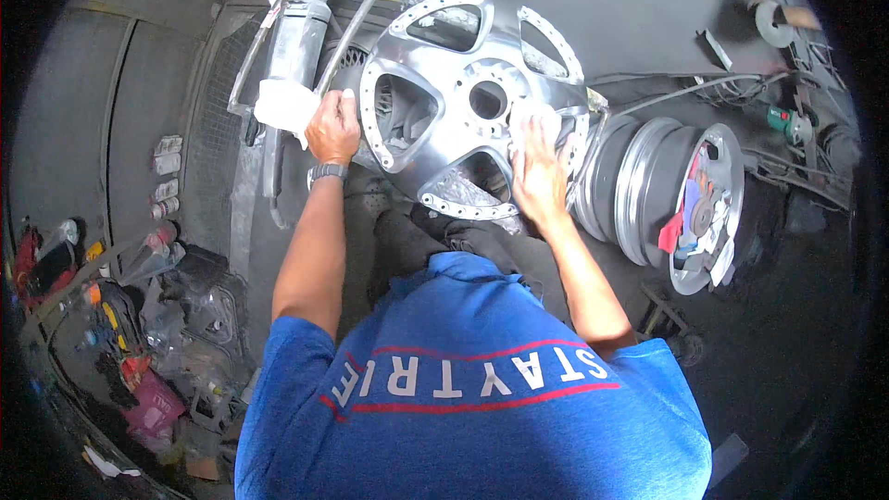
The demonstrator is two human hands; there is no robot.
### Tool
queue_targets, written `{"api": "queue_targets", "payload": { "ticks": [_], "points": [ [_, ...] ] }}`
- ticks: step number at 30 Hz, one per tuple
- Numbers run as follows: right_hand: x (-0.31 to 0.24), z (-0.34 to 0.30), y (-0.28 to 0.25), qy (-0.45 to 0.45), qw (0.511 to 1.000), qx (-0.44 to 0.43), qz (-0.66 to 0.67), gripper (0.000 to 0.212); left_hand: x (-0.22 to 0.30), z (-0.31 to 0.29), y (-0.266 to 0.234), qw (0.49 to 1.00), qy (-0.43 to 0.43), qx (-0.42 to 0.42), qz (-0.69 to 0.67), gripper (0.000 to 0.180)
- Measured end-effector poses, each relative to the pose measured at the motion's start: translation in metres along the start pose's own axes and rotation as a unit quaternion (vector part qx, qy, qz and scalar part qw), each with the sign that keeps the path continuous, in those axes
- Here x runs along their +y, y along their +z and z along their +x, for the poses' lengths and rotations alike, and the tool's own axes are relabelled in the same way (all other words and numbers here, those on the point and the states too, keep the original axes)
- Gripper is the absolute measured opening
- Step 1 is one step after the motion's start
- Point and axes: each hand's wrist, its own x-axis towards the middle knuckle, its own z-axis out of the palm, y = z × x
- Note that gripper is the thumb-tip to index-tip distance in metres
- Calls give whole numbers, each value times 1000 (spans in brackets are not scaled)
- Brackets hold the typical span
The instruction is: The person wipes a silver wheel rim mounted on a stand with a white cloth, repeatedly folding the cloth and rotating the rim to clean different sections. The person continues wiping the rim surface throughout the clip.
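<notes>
A silver multi-spoke alloy wheel rim [443,83] stands tilted in front of me, its machined face toward me and a round hole at its hub. My right hand [539,171] presses a white cloth [537,118] against the face, right of the hub hole, fingers stretched over it. Left of the wheel, my left hand [333,130] is closed, a dark watch on its wrist. A second white cloth [285,106] bunches out from its finger side. How the fingers grip that cloth is partly hidden.
A metal cylinder [298,37] within a tubular frame rises behind my left hand. At right, a barrel-like wheel [639,190] lies on its side with scraps and discs inside. A green power tool [785,122] and cables sit farther right. Bags and tools clutter the lower left.
</notes>
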Motion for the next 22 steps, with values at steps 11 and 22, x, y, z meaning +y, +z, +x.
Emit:
{"api": "queue_targets", "payload": {
  "ticks": [11, 22],
  "points": [
    [-23, 114, 28, -13, 998, 61, 14, 57, -2, 1, 3, 1000, 14, 13, -4, 25],
    [-65, 95, 11, -220, 972, -11, 79, 55, -6, 0, 4, 999, 9, -1, 42, 30]
  ]
}}
